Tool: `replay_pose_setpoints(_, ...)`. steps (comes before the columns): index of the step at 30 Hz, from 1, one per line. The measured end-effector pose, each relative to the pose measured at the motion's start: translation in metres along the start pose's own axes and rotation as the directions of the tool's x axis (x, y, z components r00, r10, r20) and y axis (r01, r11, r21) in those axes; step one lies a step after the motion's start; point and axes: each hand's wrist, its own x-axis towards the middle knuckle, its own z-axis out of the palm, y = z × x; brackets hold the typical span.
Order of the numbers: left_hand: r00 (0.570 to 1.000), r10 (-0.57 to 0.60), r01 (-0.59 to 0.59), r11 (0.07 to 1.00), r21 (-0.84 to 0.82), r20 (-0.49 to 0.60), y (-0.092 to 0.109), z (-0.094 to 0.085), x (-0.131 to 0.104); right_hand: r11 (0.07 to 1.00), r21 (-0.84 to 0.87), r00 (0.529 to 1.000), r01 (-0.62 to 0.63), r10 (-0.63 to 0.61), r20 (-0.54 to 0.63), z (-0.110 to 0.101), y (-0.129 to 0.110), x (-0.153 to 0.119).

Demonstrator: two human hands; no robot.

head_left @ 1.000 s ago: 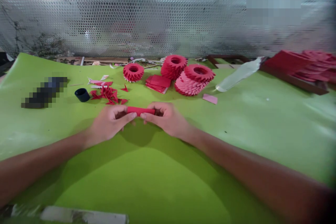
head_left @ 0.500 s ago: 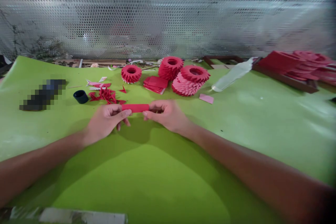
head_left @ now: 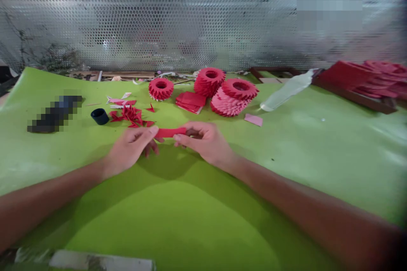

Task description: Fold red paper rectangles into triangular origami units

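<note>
A narrow red paper strip [head_left: 171, 132] stretches between my two hands above the green table [head_left: 178, 220]. My left hand [head_left: 132, 148] pinches its left end, thumb on top. The right end is between the thumb and fingers of my right hand [head_left: 206, 142]. Just behind my left hand lies a pile of folded red paper pieces [head_left: 130, 114]. Farther back are a stack of red paper sheets [head_left: 190, 101], a small red paper ring [head_left: 161, 89], a taller red ring stack [head_left: 210, 81] and a red and pink ring stack [head_left: 235, 96].
A dark round cup [head_left: 99, 116] and a blurred-out dark object [head_left: 55, 114] are on the left. To the right lie a pink paper piece [head_left: 253, 120], a whitish bottle [head_left: 288, 89] and a tray [head_left: 359, 93] of red paper. A perforated metal sheet [head_left: 178, 21] stands behind.
My left thumb has moved right along the strip, and less of the strip shows between my hands. The whole view has shifted slightly.
</note>
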Motion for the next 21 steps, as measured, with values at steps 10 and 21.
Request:
replay_pose_setpoints(10,0.994,0.041,-0.039,0.999,-0.028,0.101,-0.003,-0.005,0.003,0.697,-0.441,0.810,0.565,-0.569,0.139,0.001,0.001,-0.008)
replay_pose_setpoints(21,0.973,0.028,-0.058,0.990,0.128,0.227,-0.009,-0.011,0.002,0.614,-0.535,0.777,0.581,-0.614,0.140,-0.005,0.004,-0.007)
